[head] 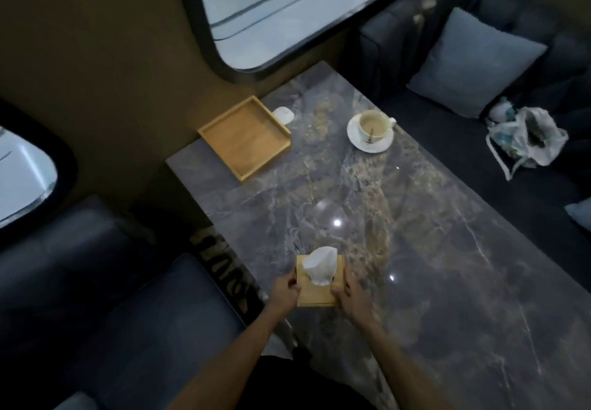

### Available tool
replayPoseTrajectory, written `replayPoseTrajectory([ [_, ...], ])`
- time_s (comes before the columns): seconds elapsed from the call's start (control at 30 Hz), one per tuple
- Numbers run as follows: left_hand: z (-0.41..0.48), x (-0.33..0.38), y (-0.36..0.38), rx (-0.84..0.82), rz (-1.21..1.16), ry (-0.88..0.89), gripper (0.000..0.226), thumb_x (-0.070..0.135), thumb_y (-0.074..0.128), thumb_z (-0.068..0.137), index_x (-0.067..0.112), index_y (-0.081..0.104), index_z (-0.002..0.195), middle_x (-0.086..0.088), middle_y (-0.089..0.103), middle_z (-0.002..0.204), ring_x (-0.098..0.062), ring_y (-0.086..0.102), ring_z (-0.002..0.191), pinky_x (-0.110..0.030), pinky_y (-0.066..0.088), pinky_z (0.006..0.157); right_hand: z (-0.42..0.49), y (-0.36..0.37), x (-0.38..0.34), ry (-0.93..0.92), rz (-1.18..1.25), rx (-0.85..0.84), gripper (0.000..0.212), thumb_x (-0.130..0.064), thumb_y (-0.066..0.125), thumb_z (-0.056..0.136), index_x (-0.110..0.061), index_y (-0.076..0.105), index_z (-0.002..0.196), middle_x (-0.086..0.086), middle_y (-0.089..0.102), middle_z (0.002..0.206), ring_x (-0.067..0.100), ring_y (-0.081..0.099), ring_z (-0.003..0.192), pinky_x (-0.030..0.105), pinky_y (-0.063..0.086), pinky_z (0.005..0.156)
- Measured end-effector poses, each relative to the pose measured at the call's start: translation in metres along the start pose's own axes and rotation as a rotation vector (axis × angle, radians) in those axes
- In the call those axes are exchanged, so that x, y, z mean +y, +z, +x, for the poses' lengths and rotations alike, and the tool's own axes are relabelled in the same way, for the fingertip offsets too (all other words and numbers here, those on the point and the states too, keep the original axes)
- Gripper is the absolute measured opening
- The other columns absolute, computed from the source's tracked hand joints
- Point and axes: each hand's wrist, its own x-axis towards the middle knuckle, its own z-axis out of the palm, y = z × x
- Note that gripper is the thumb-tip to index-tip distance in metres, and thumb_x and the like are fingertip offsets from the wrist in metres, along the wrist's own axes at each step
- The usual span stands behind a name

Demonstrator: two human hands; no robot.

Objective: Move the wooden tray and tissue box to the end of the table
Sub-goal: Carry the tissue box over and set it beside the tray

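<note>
A square wooden tissue box (318,291) with a white tissue sticking up from its top stands near the left edge of the grey marble table (399,234). My left hand (284,291) grips its left side and my right hand (351,297) grips its right side. The empty wooden tray (244,136) lies at the far end of the table, against the wall under the window.
A small white oval object (283,115) lies just behind the tray. A white cup on a saucer (371,130) holds a drink and a spoon at the far right. Dark sofas flank the table; the right one carries a grey cushion (473,61) and a white bag (527,136).
</note>
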Motion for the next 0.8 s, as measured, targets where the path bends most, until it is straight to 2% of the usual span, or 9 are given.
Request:
replayPoseTrajectory([
  [0.1,0.017,-0.012,-0.043,0.105,-0.061,0.002,0.041,0.004,0.051,0.090,0.007,0.058,0.130,-0.008,0.066,0.122,-0.027,0.062,0.112,-0.032,0.047,0.096,0.031,0.027,-0.038,-0.040,-0.035,-0.080,0.091,-0.070,0.053,0.079,-0.027,0.021,0.152,0.003,0.039,0.152,0.020,0.044,0.134,0.042,0.038,0.111],
  [0.2,0.024,-0.016,-0.081,0.133,-0.167,-0.037,0.040,0.005,0.049,0.089,0.009,0.059,0.128,-0.014,0.067,0.121,-0.035,0.063,0.114,-0.040,0.052,0.097,0.050,0.047,-0.091,-0.032,-0.075,-0.192,0.072,-0.032,0.056,0.095,-0.024,0.015,0.153,-0.003,0.040,0.144,0.012,0.041,0.125,0.019,0.040,0.097],
  [0.27,0.033,-0.020,-0.104,0.139,-0.227,-0.094,0.041,0.002,0.048,0.090,0.008,0.057,0.129,-0.018,0.065,0.125,-0.039,0.062,0.115,-0.044,0.054,0.095,0.066,0.062,-0.112,-0.030,-0.095,-0.260,0.071,-0.025,0.055,0.097,-0.024,0.012,0.154,-0.005,0.037,0.144,0.012,0.040,0.128,0.013,0.038,0.092],
  [0.43,0.055,-0.033,-0.145,0.190,-0.323,-0.135,0.046,0.002,0.043,0.091,0.013,0.050,0.135,-0.018,0.064,0.123,-0.041,0.064,0.109,-0.056,0.055,0.092,0.104,0.093,-0.154,-0.033,-0.197,-0.321,0.076,-0.025,0.057,0.094,-0.029,0.010,0.154,-0.004,0.035,0.153,0.019,0.038,0.136,0.041,0.036,0.112],
  [0.53,0.061,-0.030,-0.175,0.236,-0.375,-0.135,0.057,0.001,0.040,0.095,0.023,0.035,0.147,-0.009,0.058,0.119,-0.037,0.060,0.111,-0.055,0.053,0.095,0.126,0.116,-0.185,-0.110,-0.285,-0.361,0.076,-0.024,0.054,0.095,-0.028,0.007,0.155,-0.011,0.026,0.152,0.015,0.026,0.141,0.039,0.026,0.115],
  [0.6,0.060,-0.021,-0.188,0.250,-0.421,-0.121,0.059,0.001,0.039,0.096,0.025,0.032,0.149,-0.005,0.055,0.119,-0.033,0.059,0.110,-0.053,0.052,0.097,0.139,0.125,-0.196,-0.130,-0.369,-0.332,0.072,-0.028,0.053,0.096,-0.027,0.010,0.154,0.004,0.017,0.161,0.027,0.013,0.149,0.043,0.018,0.119],
  [0.67,0.063,-0.015,-0.204,0.251,-0.489,-0.135,0.058,0.003,0.038,0.097,0.029,0.030,0.148,-0.007,0.054,0.120,-0.028,0.059,0.104,-0.047,0.057,0.089,0.155,0.134,-0.208,-0.113,-0.502,-0.300,0.070,-0.034,0.050,0.097,-0.031,0.010,0.154,0.013,0.000,0.163,0.036,-0.009,0.149,0.048,0.008,0.119],
  [0.73,0.068,-0.013,-0.213,0.263,-0.543,-0.138,0.056,0.005,0.036,0.099,0.031,0.029,0.148,-0.009,0.054,0.124,-0.026,0.058,0.104,-0.041,0.058,0.079,0.166,0.139,-0.218,-0.135,-0.548,-0.303,0.069,-0.037,0.048,0.098,-0.037,0.007,0.153,0.013,-0.014,0.162,0.038,-0.024,0.146,0.051,0.001,0.119],
  [0.8,0.075,-0.010,-0.223,0.287,-0.569,-0.130,0.054,0.006,0.035,0.100,0.030,0.030,0.148,-0.008,0.054,0.124,-0.025,0.058,0.103,-0.042,0.059,0.080,0.181,0.144,-0.228,-0.170,-0.609,-0.297,0.069,-0.041,0.046,0.098,-0.040,0.005,0.153,0.013,-0.016,0.162,0.040,-0.028,0.144,0.053,-0.002,0.118],
])
